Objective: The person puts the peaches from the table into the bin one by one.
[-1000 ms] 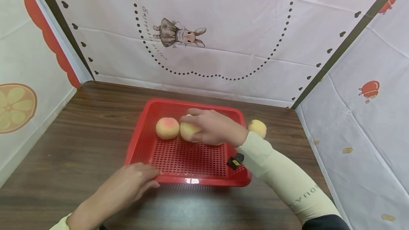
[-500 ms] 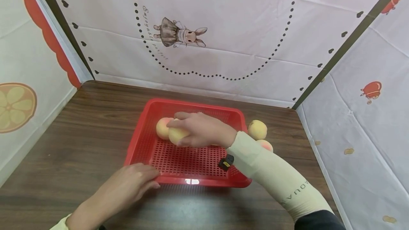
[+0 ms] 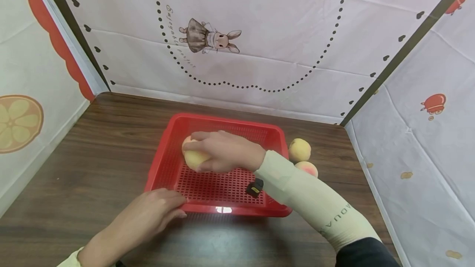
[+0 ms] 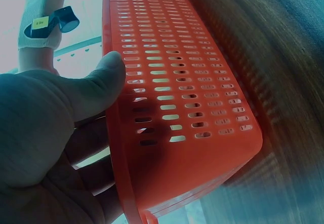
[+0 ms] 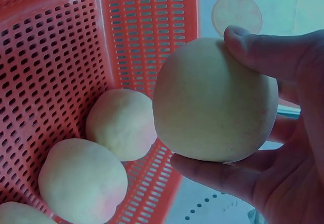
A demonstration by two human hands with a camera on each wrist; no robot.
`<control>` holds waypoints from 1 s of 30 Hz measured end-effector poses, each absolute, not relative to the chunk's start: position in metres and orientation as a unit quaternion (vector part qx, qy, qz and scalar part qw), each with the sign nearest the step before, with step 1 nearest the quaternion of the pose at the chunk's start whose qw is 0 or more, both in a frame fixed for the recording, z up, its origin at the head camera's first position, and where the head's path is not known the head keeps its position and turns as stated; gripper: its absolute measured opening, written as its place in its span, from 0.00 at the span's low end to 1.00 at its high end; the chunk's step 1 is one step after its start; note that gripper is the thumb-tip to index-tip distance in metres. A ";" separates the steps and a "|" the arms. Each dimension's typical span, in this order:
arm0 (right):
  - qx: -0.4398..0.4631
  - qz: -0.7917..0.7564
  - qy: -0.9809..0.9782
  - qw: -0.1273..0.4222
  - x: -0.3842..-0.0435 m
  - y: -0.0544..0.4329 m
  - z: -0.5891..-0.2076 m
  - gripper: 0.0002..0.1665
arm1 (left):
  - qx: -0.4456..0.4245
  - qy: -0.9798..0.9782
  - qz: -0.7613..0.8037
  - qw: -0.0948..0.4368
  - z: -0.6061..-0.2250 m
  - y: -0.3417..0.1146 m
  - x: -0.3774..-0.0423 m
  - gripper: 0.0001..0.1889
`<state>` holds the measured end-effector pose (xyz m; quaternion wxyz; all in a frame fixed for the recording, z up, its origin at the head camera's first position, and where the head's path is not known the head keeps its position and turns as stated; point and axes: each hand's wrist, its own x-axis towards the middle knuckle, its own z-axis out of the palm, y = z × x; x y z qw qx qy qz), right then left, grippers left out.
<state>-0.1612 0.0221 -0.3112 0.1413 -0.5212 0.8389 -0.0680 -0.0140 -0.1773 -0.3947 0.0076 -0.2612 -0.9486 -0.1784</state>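
My right hand [image 3: 222, 151] holds a pale yellow peach [image 3: 195, 159] over the left side of a red plastic basket [image 3: 219, 209]. In the right wrist view, thumb and fingers grip this peach [image 5: 215, 100] from opposite sides, above the basket floor. Below it lie a peach [image 5: 121, 125] against the basket's side, a second peach [image 5: 83, 181] beside it and part of a third [image 5: 23, 214]; from the head, my hand hides most of these. My left hand [image 3: 156, 209] grips the basket's front left corner, thumb [image 4: 109, 74] on the outer wall and fingers behind the rim.
Two more peaches stand on the brown wooden table [image 3: 92, 155], right of the basket: a yellow peach [image 3: 299, 150] and a pinkish peach [image 3: 307, 169] partly behind my right sleeve [image 3: 311, 197]. Patterned white sheets [image 3: 259, 52] wall in the back and both sides.
My right hand has carried the peach leftward across the basket, over the peach at its left side. The pinkish peach outside has emerged from behind the sleeve. My left hand stays put.
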 end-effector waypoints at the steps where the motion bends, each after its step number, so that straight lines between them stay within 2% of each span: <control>1: -0.524 -0.067 0.838 0.141 -0.161 0.021 -0.311 0.35 | -0.260 -0.949 -0.177 0.009 -0.395 -0.177 -0.014 0.06; 22: -0.523 -0.053 0.836 0.157 -0.158 0.012 -0.330 0.35 | -0.246 -0.952 -0.178 -0.026 -0.393 -0.177 -0.016 0.11; 30: -0.543 -0.048 0.824 0.157 -0.160 0.009 -0.343 0.35 | -0.242 -0.955 -0.171 -0.023 -0.392 -0.177 -0.015 0.12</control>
